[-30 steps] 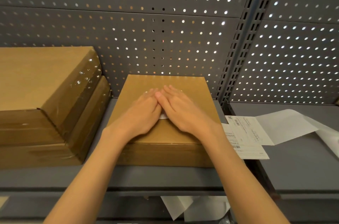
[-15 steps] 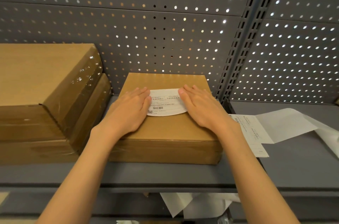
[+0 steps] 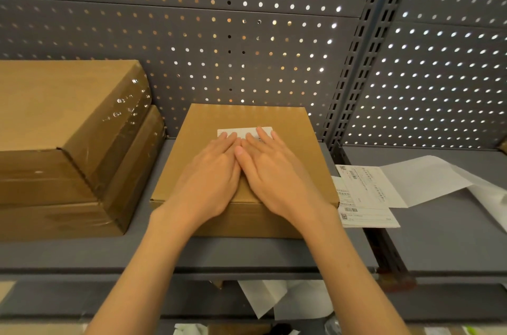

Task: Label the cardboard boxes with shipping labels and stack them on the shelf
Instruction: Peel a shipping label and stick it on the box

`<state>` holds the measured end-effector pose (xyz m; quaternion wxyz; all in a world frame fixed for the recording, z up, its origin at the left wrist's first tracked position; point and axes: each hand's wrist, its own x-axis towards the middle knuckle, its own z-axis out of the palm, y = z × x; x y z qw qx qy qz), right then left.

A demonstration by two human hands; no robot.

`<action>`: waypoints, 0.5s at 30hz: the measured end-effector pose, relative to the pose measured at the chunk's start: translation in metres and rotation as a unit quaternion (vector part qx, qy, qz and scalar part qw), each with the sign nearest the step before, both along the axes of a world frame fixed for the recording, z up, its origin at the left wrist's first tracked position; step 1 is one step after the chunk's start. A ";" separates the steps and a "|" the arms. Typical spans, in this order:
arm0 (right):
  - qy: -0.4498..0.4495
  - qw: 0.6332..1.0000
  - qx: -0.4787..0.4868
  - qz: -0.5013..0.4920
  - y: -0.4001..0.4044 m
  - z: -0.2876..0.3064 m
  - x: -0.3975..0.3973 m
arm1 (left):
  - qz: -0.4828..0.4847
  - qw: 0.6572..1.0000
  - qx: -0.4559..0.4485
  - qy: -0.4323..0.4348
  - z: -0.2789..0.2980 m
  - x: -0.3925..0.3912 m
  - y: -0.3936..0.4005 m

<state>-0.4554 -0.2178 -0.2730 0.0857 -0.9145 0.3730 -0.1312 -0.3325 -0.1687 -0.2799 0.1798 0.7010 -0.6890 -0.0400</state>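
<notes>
Fingers straight and flat on both hands, tips pointing at the back wall, pressing down on the white shipping label point(image 3: 241, 132), nothing curled or pinched. Left hand point(image 3: 208, 178) and right hand point(image 3: 277, 175) lie side by side, index fingers and thumbs touching at the middle, palms over most of the label; only its far strip shows past the fingertips, print too small to read. Label sits on top of the flat cardboard box point(image 3: 247, 115), roughly centred, toward the back half. Box lies flat on the grey metal shelf point(image 3: 164, 252), back edge near the perforated back panel point(image 3: 219, 32); both forearms come in over the shelf's front edge. Left of it, apart by a gap, a stack of two bigger taped cardboard boxes point(image 3: 68, 142), upper one set further left than the lower. Right of the box, just beside its right edge, loose printed label sheets point(image 3: 365, 192) lying across the slotted upright point(image 3: 365, 46) onto the next shelf bay, with white backing paper point(image 3: 428, 178) further right. More white paper point(image 3: 274, 299) on the level below.
</notes>
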 end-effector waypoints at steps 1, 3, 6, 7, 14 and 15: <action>0.013 1.000 -0.003 -0.005 0.000 -0.002 0.000 | 0.002 1.000 0.007 -0.001 -0.002 0.001 0.000; 0.028 0.999 -0.006 -0.021 0.001 -0.004 -0.003 | 0.013 1.000 0.010 -0.003 -0.003 0.004 0.001; 0.027 0.998 -0.006 -0.061 0.000 -0.003 -0.014 | 0.042 0.999 0.003 -0.022 -0.002 0.009 0.005; 0.023 0.997 -0.001 -0.076 -0.001 -0.004 -0.019 | 0.052 0.998 0.004 -0.026 -0.002 0.011 0.007; -0.009 0.992 0.033 -0.122 -0.001 -0.004 -0.037 | 0.076 0.997 0.014 -0.027 0.000 0.017 0.017; -0.010 0.992 0.030 -0.122 -0.001 -0.004 -0.037 | 0.080 0.996 0.014 -0.029 -0.001 0.016 0.017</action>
